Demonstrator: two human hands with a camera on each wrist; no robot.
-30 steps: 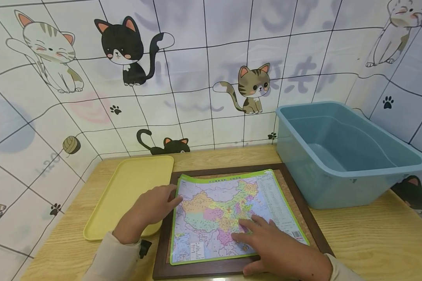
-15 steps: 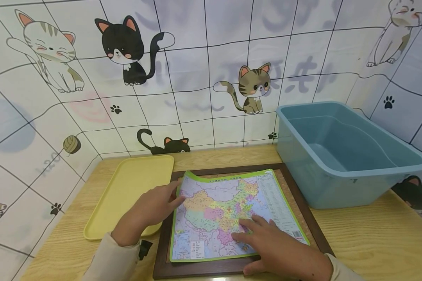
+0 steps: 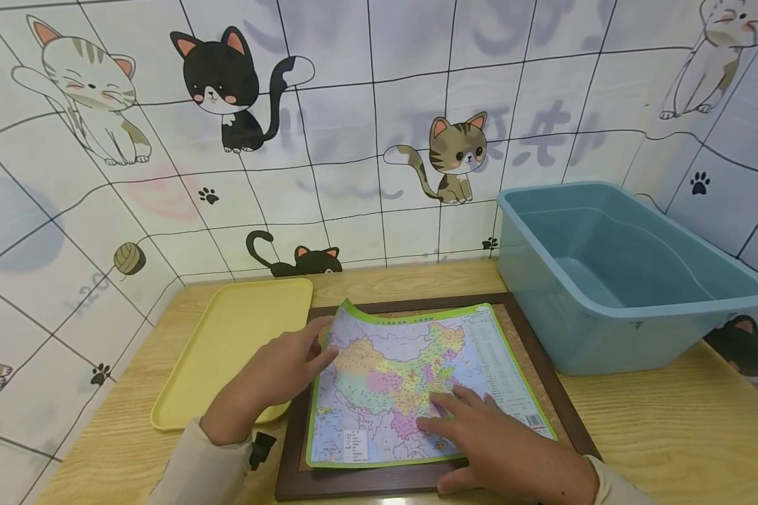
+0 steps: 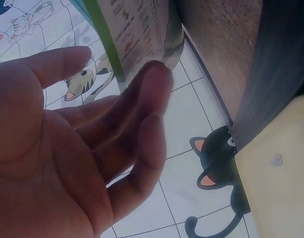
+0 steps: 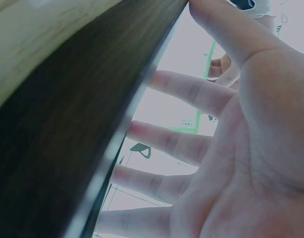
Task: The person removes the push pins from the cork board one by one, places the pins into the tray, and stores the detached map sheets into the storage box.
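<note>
A printed map sheet [image 3: 394, 389] with a bright green border lies on a brown-framed cork board [image 3: 366, 479]. Its left side bows upward, and the top left corner stands clear of the board. My left hand [image 3: 281, 368] is at that raised edge, its bent fingers behind the sheet and the thumb in front. In the left wrist view, the fingertips [image 4: 154, 87] meet the sheet's printed underside, while the thumb stands apart from it. Over the map's lower right part, my right hand [image 3: 489, 438] rests with fingers spread, its thumb near the front frame.
Left of the board is a yellow tray [image 3: 221, 351], partly under my left forearm. A deep blue-grey tub [image 3: 613, 337] stands at the right. Behind the wooden table [image 3: 669, 435] rises a wall covering [image 3: 354, 126] with cartoon cats.
The map's left edge and top left corner have lifted higher and bent toward the right. My left hand has moved slightly right with the edge; my right hand has stayed put.
</note>
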